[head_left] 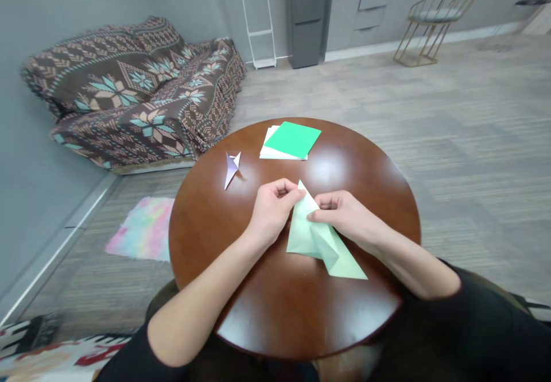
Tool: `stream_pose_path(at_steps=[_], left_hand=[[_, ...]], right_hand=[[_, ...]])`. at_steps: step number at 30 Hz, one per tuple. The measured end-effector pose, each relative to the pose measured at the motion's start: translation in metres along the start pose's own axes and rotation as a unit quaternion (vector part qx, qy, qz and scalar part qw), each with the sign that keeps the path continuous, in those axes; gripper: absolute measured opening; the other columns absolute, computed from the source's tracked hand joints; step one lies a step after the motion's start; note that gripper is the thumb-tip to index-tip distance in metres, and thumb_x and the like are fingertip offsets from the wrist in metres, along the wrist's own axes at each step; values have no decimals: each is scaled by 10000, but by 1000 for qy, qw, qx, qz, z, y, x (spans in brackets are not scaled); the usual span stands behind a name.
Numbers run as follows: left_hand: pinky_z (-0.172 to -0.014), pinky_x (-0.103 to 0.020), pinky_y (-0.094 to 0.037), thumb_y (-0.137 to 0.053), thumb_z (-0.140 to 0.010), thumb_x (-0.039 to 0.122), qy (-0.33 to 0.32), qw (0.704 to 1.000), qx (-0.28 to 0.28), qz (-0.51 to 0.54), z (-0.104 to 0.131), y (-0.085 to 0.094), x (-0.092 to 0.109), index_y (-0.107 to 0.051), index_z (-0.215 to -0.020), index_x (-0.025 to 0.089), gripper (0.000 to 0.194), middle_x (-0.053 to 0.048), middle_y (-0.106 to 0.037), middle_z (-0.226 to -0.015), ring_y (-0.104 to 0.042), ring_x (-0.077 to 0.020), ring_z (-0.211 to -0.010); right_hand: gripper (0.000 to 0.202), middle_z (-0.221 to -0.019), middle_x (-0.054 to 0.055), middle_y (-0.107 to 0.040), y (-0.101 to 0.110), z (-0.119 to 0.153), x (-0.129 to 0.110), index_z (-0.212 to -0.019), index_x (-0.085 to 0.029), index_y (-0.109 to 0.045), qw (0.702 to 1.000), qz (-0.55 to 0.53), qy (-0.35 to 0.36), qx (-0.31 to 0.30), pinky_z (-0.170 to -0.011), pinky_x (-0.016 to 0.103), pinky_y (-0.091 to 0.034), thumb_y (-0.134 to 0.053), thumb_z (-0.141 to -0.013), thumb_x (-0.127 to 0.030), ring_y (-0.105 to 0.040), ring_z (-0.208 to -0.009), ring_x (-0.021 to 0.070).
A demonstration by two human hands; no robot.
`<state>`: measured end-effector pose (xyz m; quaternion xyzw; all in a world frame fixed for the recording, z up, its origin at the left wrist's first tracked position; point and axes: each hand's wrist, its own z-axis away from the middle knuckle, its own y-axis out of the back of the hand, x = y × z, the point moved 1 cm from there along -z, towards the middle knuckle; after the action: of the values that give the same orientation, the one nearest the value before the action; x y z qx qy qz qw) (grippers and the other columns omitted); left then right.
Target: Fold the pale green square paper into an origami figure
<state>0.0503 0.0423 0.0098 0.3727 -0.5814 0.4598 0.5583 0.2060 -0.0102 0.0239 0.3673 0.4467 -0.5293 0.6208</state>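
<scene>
A pale green sheet of folded paper (307, 237) is between my hands, just over the round wooden table (267, 307). Its narrow point faces away from me, and creased flaps spread out toward me. My left hand (275, 207) is closed, pinching the paper near its far tip between thumb and fingers. On the right edge, a little nearer to me, my right hand (340, 212) also grips the paper with thumb on top. The fingers under the sheet are partly hidden.
A small folded purple-and-white paper shape (231, 168) stands at the table's left. Behind my hands lies a green square sheet (293, 139) on white sheets (269, 153). Beyond are a patterned covered sofa (146, 89), a fluffy pastel rug (144, 228) and a gold-framed chair (434, 17).
</scene>
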Motion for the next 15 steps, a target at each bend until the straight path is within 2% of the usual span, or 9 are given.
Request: stream_pose_path(at_steps=[11,13,15], left_hand=[[-566,-228,-386,-725,-722,276,11,1000,11,-1,-4,3,3,-591,-628,165,197,25,-571,-606,-478,-93,-559],[-574,-229,-390,-724,-741,304,18,1000,-8,4,-3,3,6,-596,-664,167,202,21,-580,-630,-490,-98,-570],[-573,-229,-384,-730,-751,341,37,998,-58,-8,-1,4,9,-615,-720,167,211,17,-591,-661,-503,-104,-582]], right_hand=[[99,-613,-22,-603,1,2,-3,-724,-143,-684,998,25,-12,-49,-505,240,-322,-685,-696,-238,-462,-512,100],[127,-626,-12,-631,4,2,-4,-758,-137,-711,999,6,-20,-50,-511,237,-343,-708,-695,-247,-495,-520,105],[158,-677,8,-680,8,0,-3,-795,-137,-727,998,-30,-23,-47,-533,238,-377,-733,-694,-259,-552,-553,121]])
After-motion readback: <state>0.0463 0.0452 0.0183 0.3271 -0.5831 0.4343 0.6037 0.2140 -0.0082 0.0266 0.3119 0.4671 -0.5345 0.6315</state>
